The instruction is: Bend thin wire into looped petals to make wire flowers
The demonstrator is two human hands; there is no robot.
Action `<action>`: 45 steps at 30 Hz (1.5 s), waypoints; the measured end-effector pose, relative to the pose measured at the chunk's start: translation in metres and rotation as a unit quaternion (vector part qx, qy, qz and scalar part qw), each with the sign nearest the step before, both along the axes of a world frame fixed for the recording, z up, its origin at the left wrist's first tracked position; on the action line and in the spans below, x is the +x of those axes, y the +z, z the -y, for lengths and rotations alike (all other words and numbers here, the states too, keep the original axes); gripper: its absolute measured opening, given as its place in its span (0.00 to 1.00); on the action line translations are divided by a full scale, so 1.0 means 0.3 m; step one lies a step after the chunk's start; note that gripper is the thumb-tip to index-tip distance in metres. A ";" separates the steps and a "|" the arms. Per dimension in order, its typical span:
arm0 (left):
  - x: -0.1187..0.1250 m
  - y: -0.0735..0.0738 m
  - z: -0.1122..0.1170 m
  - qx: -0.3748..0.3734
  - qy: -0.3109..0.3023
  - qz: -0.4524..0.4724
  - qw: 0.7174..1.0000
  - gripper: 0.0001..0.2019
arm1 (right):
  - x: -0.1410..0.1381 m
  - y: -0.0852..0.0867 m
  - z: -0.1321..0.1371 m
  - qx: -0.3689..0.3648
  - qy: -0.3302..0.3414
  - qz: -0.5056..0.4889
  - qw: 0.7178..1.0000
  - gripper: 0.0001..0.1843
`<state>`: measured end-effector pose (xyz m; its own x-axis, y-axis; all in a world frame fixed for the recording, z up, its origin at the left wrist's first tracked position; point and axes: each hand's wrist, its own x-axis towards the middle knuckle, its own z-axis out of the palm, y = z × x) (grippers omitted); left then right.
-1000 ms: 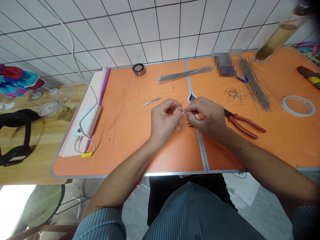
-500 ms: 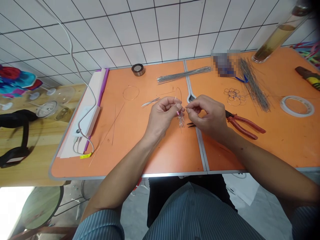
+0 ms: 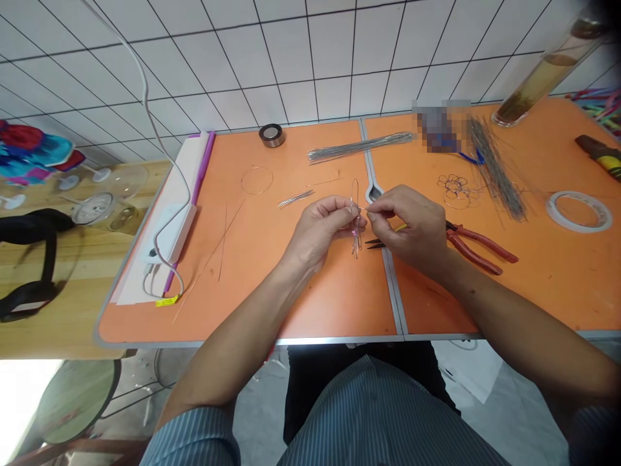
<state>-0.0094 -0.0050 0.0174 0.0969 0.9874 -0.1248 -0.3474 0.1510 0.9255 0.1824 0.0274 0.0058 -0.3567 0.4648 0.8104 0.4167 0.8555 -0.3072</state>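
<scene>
Above the orange table (image 3: 310, 304), my left hand (image 3: 323, 230) pinches a small bent-wire piece (image 3: 356, 241) with loops hanging below the fingers and a thin loop rising above. My right hand (image 3: 410, 223) is closed in a pinch just right of it, thumb and forefinger together at the wire's side; the strand between those fingertips is too fine to see well. Partly under my right hand lie red-handled pliers (image 3: 480, 249). Dark pointed tips (image 3: 374, 244) of a tool stick out left of that hand, its body mostly hidden.
Bundles of straight wire lie at the back (image 3: 359, 147) and right (image 3: 497, 168). A flower-shaped wire piece (image 3: 453, 188), a white tape ring (image 3: 579, 211), a dark tape roll (image 3: 272, 135) and short wires (image 3: 295, 198) surround the hands. A power strip (image 3: 169, 236) is at left.
Both hands stay close together. The wire piece has turned slightly and sits a little lower and further right, and my left fingers have shifted on it. The view has moved slightly.
</scene>
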 end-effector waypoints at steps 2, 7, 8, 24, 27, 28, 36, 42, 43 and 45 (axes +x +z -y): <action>0.001 -0.001 -0.001 0.000 0.000 -0.007 1.000 0.10 | 0.001 -0.001 0.000 -0.002 0.003 0.002 1.000 0.12; 0.003 -0.005 -0.003 0.030 0.018 -0.053 0.998 0.09 | 0.001 -0.005 0.001 0.008 0.003 0.009 1.000 0.12; 0.003 -0.006 -0.003 0.044 0.025 -0.066 0.997 0.08 | 0.001 -0.006 0.002 0.008 0.001 0.014 1.000 0.12; 0.020 -0.042 -0.009 0.027 0.008 -0.050 0.998 0.10 | 0.009 0.011 0.028 0.036 -0.084 0.124 0.988 0.11; 0.005 -0.034 -0.016 0.020 -0.006 -0.039 0.999 0.12 | 0.013 0.034 0.029 -0.040 -0.049 0.079 0.995 0.10; 0.001 -0.032 -0.018 0.026 -0.009 -0.034 0.999 0.13 | 0.016 0.043 0.028 -0.062 -0.037 0.064 0.995 0.10; -0.007 -0.027 -0.013 0.047 -0.003 -0.008 0.999 0.15 | 0.045 0.062 -0.012 -0.197 -0.010 -0.023 0.980 0.08; 0.001 -0.025 -0.012 -0.023 -0.031 0.004 0.999 0.17 | 0.044 0.044 -0.017 -0.132 0.025 0.021 0.991 0.08; 0.001 -0.025 -0.012 -0.027 -0.035 0.003 0.999 0.17 | 0.042 0.044 -0.015 -0.123 0.029 0.026 0.992 0.08; 0.001 -0.024 -0.012 -0.032 -0.036 -0.007 0.999 0.17 | 0.038 0.045 -0.011 -0.108 0.033 0.035 0.993 0.09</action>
